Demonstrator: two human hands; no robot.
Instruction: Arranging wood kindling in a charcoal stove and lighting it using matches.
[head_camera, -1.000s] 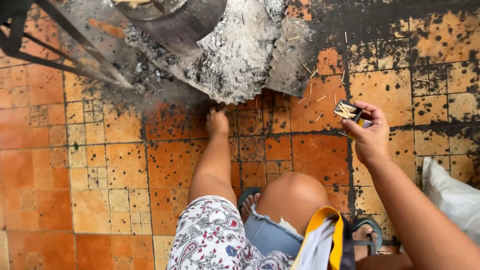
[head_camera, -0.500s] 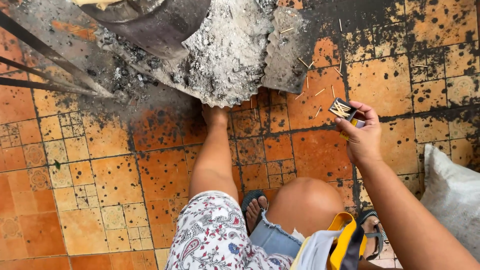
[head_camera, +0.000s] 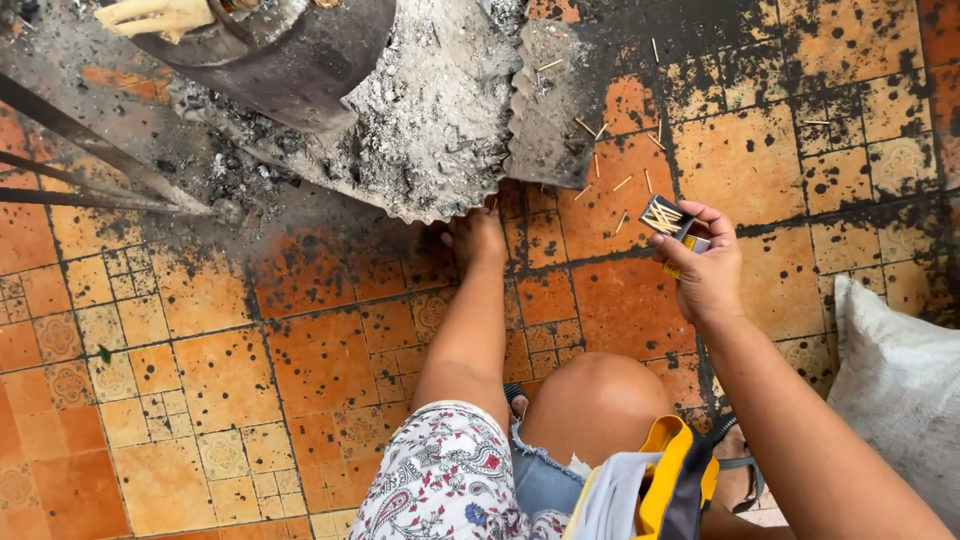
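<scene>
Now right hand (head_camera: 705, 275) pinches an open matchbox (head_camera: 672, 222); left hand (head_camera: 477, 238) presses flat on tiles (head_camera: 330, 350).

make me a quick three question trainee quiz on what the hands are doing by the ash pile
1. True or false: the right hand holds a small open matchbox.
2. The left hand is at the edge of: A) the grey ash heap B) the white sack C) the dark metal drum
3. What thin pale sticks lie scattered on the orange tiled floor?

Key: 1 true; 2 A; 3 loose matchsticks.
</scene>
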